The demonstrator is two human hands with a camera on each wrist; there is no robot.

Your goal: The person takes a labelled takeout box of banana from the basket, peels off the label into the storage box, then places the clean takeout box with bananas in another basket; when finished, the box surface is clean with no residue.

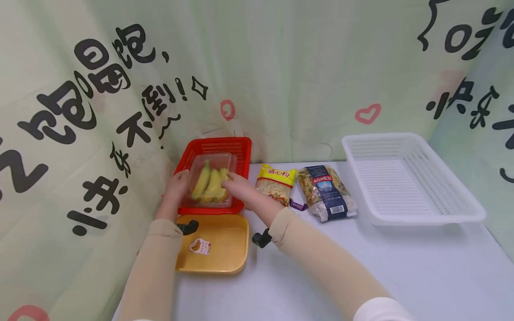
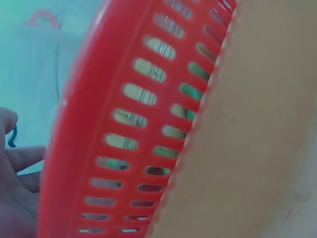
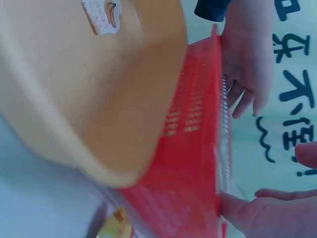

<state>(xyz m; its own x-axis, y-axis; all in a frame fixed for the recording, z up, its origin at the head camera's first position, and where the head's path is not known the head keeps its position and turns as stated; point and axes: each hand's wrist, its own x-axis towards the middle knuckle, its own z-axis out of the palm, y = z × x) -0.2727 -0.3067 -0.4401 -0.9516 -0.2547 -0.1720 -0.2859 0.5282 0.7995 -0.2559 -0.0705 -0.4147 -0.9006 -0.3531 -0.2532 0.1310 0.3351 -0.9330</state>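
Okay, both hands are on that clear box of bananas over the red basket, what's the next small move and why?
Probably lower the clear plastic box of yellow bananas straight down into the red slotted plastic basket. The left hand and right hand grip its two sides, and it sits level over the basket's opening, so a short descent should seat it before either hand lets go.

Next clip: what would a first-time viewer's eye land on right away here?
Most likely the clear box of bananas, held from both sides by the left hand and right hand over the red basket at the table's back left. A yellow tray lies in front of it, and two pasta bags lie beside a white basket on the right.
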